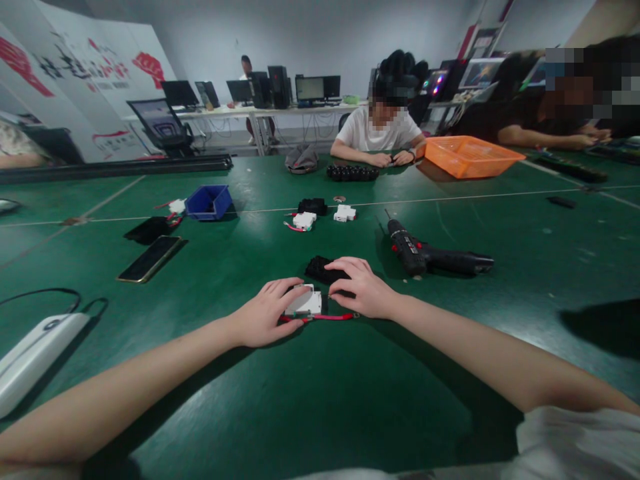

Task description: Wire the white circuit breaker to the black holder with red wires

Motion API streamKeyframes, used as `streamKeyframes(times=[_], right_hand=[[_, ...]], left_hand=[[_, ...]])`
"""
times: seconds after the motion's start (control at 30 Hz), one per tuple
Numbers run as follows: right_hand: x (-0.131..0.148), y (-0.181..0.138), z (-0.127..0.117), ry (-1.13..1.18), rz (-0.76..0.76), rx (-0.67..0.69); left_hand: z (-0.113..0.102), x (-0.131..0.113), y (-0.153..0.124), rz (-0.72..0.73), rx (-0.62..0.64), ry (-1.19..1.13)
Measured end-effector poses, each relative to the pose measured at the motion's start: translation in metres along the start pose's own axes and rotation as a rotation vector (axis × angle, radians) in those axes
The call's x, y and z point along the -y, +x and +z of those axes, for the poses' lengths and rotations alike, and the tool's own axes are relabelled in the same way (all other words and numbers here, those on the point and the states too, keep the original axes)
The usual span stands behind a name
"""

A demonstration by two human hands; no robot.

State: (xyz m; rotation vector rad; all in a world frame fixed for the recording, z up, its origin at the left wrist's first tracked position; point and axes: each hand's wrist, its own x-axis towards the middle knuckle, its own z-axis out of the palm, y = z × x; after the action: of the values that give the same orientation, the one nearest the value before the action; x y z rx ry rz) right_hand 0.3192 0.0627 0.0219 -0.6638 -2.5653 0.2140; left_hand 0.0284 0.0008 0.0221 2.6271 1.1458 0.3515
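Observation:
My left hand [265,313] is curled over a small white block-shaped part [305,303] on the green table, fingers gripping its left side. A red wire [325,318] runs along the part's near edge. My right hand [363,288] lies beside it on the right, fingers bent and pressed down on a black part [320,268] that sits just behind the white one. Both hands meet over these pieces.
A black power screwdriver [430,257] lies to the right. Further back lie two white parts [304,221] [345,213], a blue bin [209,202], a phone [150,259] and an orange basket [467,155]. A white device [35,353] sits left. Other people sit across the table [300,400].

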Motion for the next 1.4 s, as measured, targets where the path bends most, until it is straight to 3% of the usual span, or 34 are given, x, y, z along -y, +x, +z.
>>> streamKeyframes(times=[0.2, 0.4, 0.47, 1.07, 1.4], right_hand=[[0.0, -0.001, 0.002, 0.054, 0.004, -0.053], [-0.009, 0.002, 0.005, 0.155, 0.203, -0.354], [-0.012, 0.003, 0.005, 0.162, 0.254, -0.396], [-0.013, 0.003, 0.006, 0.176, 0.317, -0.398], [-0.006, 0.0, 0.003, 0.12, 0.222, -0.399]], left_hand=[[0.001, 0.001, 0.0, 0.009, -0.007, -0.011], [0.0, 0.001, 0.0, 0.009, 0.009, -0.002], [-0.001, 0.001, 0.0, 0.005, 0.013, -0.002], [-0.001, -0.001, 0.0, 0.001, 0.012, 0.005], [0.001, 0.001, 0.001, 0.009, 0.016, 0.006]])
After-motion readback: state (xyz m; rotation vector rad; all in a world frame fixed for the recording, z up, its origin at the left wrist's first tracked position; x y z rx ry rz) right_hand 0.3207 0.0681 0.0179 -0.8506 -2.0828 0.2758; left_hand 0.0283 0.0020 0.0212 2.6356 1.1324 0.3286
